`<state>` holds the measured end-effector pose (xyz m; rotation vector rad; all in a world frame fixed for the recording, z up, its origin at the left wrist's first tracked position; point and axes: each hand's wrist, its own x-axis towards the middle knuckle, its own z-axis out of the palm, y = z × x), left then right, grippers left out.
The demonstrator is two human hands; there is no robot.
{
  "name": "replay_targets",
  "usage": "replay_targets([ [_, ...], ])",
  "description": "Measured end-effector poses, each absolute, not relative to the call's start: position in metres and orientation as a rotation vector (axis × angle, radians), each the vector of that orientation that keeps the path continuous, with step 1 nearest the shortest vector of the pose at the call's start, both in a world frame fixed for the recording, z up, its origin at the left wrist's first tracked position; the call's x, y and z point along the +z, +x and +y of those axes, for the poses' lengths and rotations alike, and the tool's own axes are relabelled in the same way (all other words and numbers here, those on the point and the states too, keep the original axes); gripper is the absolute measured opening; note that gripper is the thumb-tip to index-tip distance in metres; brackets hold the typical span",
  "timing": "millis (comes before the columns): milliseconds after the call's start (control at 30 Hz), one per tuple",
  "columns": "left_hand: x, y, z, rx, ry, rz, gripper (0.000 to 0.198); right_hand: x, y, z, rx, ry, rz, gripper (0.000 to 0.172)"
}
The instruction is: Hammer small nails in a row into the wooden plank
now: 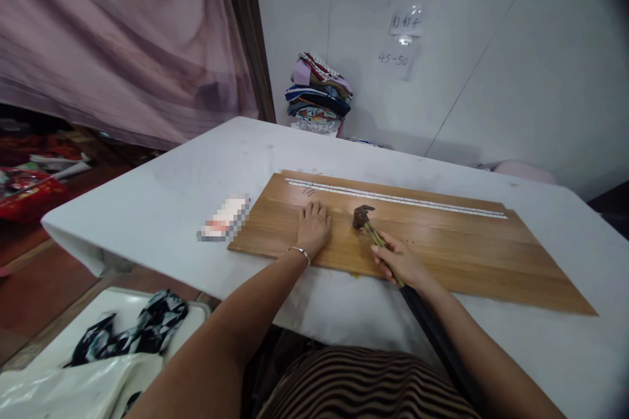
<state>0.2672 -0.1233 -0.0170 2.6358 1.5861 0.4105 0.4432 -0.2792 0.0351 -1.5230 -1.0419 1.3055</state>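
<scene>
A wide wooden board (457, 255) lies flat on the white table. My left hand (314, 226) rests palm down on its left part, fingers stretched out. Just beyond those fingertips are several thin dark marks (308, 192), perhaps nails; they are too small to tell. My right hand (396, 258) is closed round the handle of a claw hammer (363, 216). The rusty hammer head is over the board, to the right of my left hand; whether it touches the wood I cannot tell. Two pale strips with markings (393, 199) run along the board's far side.
A blurred-out, phone-like object (223, 217) lies left of the board on the white table (162, 209). Folded clothes (319, 95) are stacked by the wall. At lower left, a white stool or chair (122, 298) bears patterned cloth (152, 324). A pink curtain (128, 33) hangs at left.
</scene>
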Motion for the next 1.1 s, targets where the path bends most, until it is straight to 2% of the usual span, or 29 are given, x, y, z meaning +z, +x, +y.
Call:
replay_targets([
  [133,-0.0201,0.2666,-0.1217,0.428,2.645,1.582,0.038,0.0368,0.4434,-0.2794,1.308,-1.526,-1.046,0.059],
  [367,-0.0197,0.2666,-0.1215,0.432,2.634,1.577,0.038,0.0351,0.4432,-0.2786,1.318,-1.521,-1.06,0.067],
  [633,-0.0191,0.2663,-0.1222,0.451,2.649,1.576,0.037,0.0345,0.4435,-0.2788,1.3,-1.53,-1.046,0.059],
  [833,-0.0183,0.2663,-0.1226,0.459,2.66,1.573,0.037,0.0333,0.4431,-0.2779,1.306,-1.525,-1.044,0.065],
  [1100,-0.0148,0.2661,-0.1243,0.446,2.639,1.568,0.038,0.0377,0.4428,-0.2786,1.3,-1.518,-1.06,0.063],
])
